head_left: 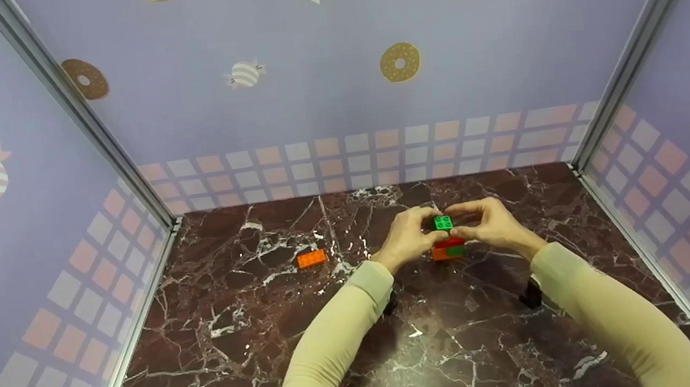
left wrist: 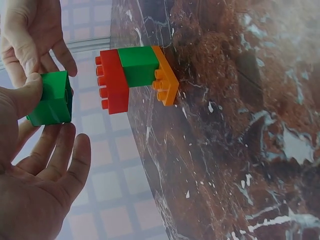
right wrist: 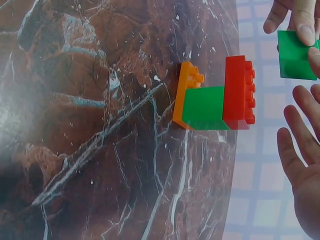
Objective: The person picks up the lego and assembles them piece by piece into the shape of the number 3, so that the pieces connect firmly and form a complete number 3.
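Note:
A green building block (head_left: 443,223) is held in the air between my two hands. My left hand (head_left: 410,235) pinches it with thumb and fingers from the left, and my right hand (head_left: 493,229) grips it from the right. Just below stands a small stack, apart from the held block. An orange flat block (left wrist: 169,82) forms its base on the tabletop, with another green block (left wrist: 137,66) on part of it. On top lies a longer red block (left wrist: 112,82), studs up, overhanging the green one. Some fingertips are hidden behind the held block in the head view.
A loose orange block (head_left: 311,259) lies on the dark marbled tabletop (head_left: 210,374), left of the stack. Patterned walls (head_left: 336,105) enclose the table at the back and both sides. A metal post (head_left: 625,48) stands in each back corner.

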The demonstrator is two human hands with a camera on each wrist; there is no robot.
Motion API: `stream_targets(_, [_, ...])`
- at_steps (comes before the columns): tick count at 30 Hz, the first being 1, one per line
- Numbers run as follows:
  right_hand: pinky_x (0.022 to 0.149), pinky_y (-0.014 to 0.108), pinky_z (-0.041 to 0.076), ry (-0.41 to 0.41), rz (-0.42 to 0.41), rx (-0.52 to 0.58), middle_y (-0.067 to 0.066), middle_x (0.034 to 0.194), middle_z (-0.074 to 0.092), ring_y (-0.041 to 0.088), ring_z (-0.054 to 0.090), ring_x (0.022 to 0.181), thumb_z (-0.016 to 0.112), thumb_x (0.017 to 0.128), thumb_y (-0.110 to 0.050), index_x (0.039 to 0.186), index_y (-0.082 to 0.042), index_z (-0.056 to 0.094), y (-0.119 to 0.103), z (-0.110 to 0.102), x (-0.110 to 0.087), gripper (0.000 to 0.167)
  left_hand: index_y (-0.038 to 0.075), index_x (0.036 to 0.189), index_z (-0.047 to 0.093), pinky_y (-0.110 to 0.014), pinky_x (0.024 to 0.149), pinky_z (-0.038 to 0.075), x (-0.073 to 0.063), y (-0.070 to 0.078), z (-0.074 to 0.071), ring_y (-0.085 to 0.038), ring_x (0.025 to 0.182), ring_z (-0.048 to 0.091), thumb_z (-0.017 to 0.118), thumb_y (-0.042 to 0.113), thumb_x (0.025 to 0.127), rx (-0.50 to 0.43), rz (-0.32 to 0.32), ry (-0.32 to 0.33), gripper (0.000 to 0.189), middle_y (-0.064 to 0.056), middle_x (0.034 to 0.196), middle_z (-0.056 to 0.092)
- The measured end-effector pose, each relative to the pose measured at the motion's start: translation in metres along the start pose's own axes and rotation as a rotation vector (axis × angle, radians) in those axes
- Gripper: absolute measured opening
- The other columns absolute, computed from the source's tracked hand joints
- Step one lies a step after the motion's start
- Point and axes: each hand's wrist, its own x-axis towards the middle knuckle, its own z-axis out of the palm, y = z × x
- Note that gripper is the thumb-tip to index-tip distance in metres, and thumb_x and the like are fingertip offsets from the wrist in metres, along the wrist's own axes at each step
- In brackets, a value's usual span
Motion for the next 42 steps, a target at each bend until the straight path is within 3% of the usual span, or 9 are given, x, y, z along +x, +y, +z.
stream_targets(9, [0.081,0.025,0.069,0.027,0.004,-0.003,0.037,0.129,0.077,0.011,0.083,0.097,0.08,0.098,0.005,0.139,0.01,0.073,0.005,-0.006,-0.002,0.042,0.014,0.135,0.081,-0.039,0.114,0.06,0.011,0.009,0.007,-0.026,0.128,0.077,0.087,0.031,0.101,0.028,-0.02,-0.004,0.039,-0.006,0.135,0.082])
stream_targets(13, [0.079,0.023,0.068,0.038,-0.01,-0.019,0.037,0.129,0.077,0.018,0.085,0.097,0.079,0.099,0.005,0.139,0.011,0.073,0.007,-0.01,-0.003,0.04,0.012,0.139,0.079,-0.038,0.114,0.061,0.015,0.011,0.012,-0.026,0.13,0.077,0.085,0.031,0.102,0.037,-0.034,0.001,0.042,-0.007,0.138,0.082])
stream_targets(19, [0.077,0.021,0.067,0.041,0.015,-0.038,0.038,0.132,0.076,0.043,0.085,0.105,0.078,0.101,0.004,0.142,0.01,0.071,0.012,-0.016,-0.006,0.042,0.011,0.14,0.08,-0.037,0.118,0.059,0.019,0.015,0.019,-0.024,0.134,0.077,0.084,0.028,0.103,0.033,-0.064,-0.001,0.041,-0.005,0.14,0.082])
stream_targets(22, [0.077,0.021,0.067,0.037,0.029,-0.043,0.038,0.133,0.076,0.049,0.083,0.108,0.078,0.1,0.004,0.143,0.011,0.07,0.014,-0.018,-0.008,0.044,0.01,0.14,0.079,-0.038,0.118,0.059,0.021,0.017,0.023,-0.025,0.134,0.077,0.084,0.027,0.103,0.035,-0.075,-0.001,0.042,-0.005,0.14,0.082])
stream_targets(30, [0.083,0.034,0.071,0.05,0.017,-0.1,0.035,0.131,0.078,0.04,0.085,0.104,0.079,0.099,0.004,0.141,0.009,0.073,0.023,-0.018,-0.008,0.042,0.013,0.143,0.078,-0.039,0.115,0.061,0.023,0.016,0.032,-0.024,0.132,0.077,0.082,0.028,0.104,0.042,-0.108,-0.027,0.042,-0.005,0.141,0.081])
stream_targets(37, [0.084,0.024,0.068,0.047,0.011,-0.152,0.031,0.128,0.08,0.039,0.084,0.108,0.08,0.099,0.004,0.138,0.007,0.076,0.028,-0.015,-0.009,0.039,0.011,0.139,0.08,-0.033,0.108,0.063,0.022,0.013,0.036,-0.022,0.124,0.08,0.083,0.027,0.104,0.053,-0.107,-0.021,0.039,-0.004,0.133,0.085])
stream_targets(42, [0.087,0.031,0.07,0.038,0.038,-0.145,0.03,0.131,0.08,0.044,0.083,0.112,0.08,0.1,0.001,0.141,0.006,0.074,0.028,-0.015,-0.01,0.041,0.012,0.139,0.081,-0.032,0.104,0.065,0.022,0.013,0.037,-0.02,0.12,0.082,0.082,0.027,0.105,0.054,-0.108,-0.022,0.037,-0.004,0.129,0.086])
